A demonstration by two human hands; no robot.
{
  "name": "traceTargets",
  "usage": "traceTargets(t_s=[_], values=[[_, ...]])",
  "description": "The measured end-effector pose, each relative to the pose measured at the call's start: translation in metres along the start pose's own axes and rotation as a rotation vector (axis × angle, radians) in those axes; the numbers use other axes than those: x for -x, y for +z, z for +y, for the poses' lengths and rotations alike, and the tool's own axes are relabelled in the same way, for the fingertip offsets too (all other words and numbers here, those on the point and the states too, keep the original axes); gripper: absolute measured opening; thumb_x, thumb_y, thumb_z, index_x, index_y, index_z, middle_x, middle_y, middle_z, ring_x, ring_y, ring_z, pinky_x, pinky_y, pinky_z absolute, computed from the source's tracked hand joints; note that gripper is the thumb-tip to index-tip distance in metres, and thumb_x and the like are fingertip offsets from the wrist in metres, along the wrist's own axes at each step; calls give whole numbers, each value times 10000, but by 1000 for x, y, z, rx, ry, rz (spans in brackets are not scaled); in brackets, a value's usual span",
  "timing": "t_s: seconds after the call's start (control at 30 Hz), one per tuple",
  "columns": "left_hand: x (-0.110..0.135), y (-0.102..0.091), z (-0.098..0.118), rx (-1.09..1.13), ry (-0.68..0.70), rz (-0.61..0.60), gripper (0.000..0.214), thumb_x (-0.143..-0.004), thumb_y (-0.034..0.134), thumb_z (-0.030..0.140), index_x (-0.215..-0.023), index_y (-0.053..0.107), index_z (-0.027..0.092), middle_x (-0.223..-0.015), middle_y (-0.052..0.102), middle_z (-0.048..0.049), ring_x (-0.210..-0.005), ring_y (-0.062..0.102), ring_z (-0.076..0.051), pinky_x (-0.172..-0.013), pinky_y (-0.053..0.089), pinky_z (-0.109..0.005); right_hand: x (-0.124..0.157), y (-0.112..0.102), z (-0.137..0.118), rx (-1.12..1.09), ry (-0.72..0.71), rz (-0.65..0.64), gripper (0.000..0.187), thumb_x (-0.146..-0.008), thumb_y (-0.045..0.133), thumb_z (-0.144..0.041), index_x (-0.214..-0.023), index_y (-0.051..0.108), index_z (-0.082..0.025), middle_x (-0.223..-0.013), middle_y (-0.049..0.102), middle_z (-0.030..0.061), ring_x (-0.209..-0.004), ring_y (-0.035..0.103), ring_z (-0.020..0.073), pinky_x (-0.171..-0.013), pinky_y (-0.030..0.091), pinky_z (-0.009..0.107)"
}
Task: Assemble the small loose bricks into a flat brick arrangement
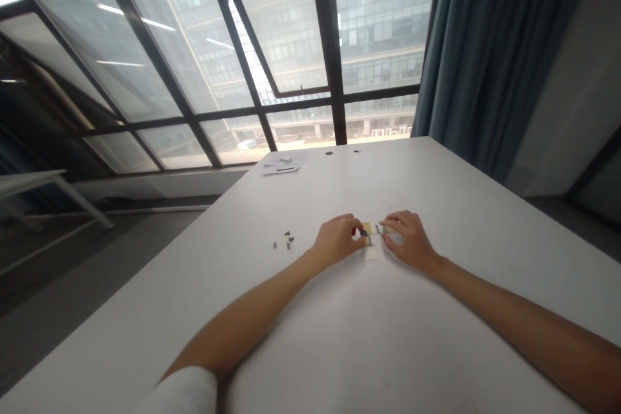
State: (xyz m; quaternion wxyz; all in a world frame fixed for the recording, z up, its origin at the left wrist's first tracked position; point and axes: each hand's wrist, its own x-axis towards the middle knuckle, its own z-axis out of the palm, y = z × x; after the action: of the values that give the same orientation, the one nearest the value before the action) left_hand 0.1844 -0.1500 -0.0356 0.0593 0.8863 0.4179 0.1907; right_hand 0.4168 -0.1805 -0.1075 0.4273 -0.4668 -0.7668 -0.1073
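Near the middle of the white table (320, 297), my left hand (339, 239) pinches a small dark grey block (363, 233) between thumb and fingers. Just beside that block lies a flat yellow piece (367, 227); a pale cream square (371, 252) is closer to me. My right hand (408, 240) rests at the right end of this little group, its thumb and fingers apart around a small yellowish piece (387, 229). A narrow dark strip (377, 229) sits between the two hands. The pieces are too small to tell their exact kind.
Several tiny dark and yellowish pieces (289, 239) lie left of my left hand. Papers (283, 165) are at the table's far left corner. A round dark cable hole (328, 153) is near the far edge. Windows and a blue curtain (466, 65) stand beyond.
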Motion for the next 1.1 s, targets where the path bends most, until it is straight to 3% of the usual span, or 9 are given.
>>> traceTargets(t_s=[0.2,1.1], values=[[12,28,1,-10,65,32,114,-850,674,304,-931,741,260,-896,685,-11,-875,642,-173,-732,493,-260,1,-2,-16,-61,-109,-105,188,-870,688,-246,-1057,709,-235,-1052,684,73,-1039,591,245,-941,391,424],[16,43,-3,120,152,127,114,-855,678,272,-960,713,245,-899,683,-22,-911,631,-167,-829,497,-276,-1,4,-14,-125,-141,-67,101,-879,694,-252,-977,717,-249,-961,704,38,-1002,602,221,-965,370,428]])
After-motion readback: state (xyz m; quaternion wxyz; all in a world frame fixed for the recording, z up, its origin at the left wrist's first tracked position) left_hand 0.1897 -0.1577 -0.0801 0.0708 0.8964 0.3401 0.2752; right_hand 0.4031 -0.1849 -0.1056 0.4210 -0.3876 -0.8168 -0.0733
